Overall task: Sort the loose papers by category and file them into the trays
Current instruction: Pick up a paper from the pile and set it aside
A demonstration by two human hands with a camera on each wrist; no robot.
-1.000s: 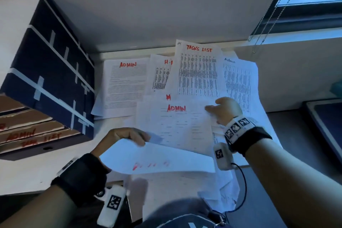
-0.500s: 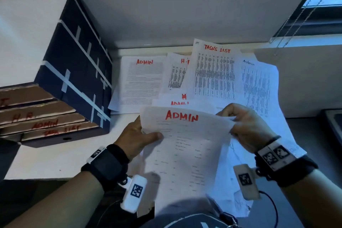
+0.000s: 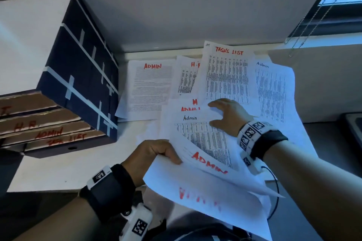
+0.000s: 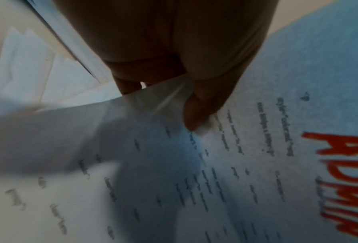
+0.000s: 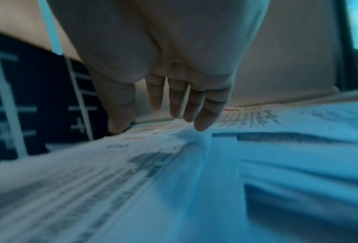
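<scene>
My left hand (image 3: 156,152) grips a couple of sheets headed ADMIN in red (image 3: 209,164), held low at the desk's front edge; the left wrist view shows the thumb and fingers (image 4: 197,113) pinching the paper (image 4: 257,164). My right hand (image 3: 225,115) reaches with straight fingers (image 5: 203,115) over a sheet headed Admin in black (image 3: 197,133) on the pile, holding nothing. Farther back lie an ADMIN sheet (image 3: 150,88), an H.R sheet (image 3: 188,76), a TASKS LIST sheet (image 3: 228,76) and another Admin sheet (image 3: 272,88). The stacked trays (image 3: 49,129) stand at the left, labelled H.R, ADMIN and TASK LIST.
The tray stack is a dark box with white tape strips (image 3: 82,68) on the white desk (image 3: 64,170). A wall runs behind the papers. A window with a blind cord (image 3: 321,8) is at the upper right. A dark surface (image 3: 352,125) lies at the right.
My right hand let go of the red ADMIN sheet and moved forward onto the pile. My left hand dropped toward me with that sheet added to its stack.
</scene>
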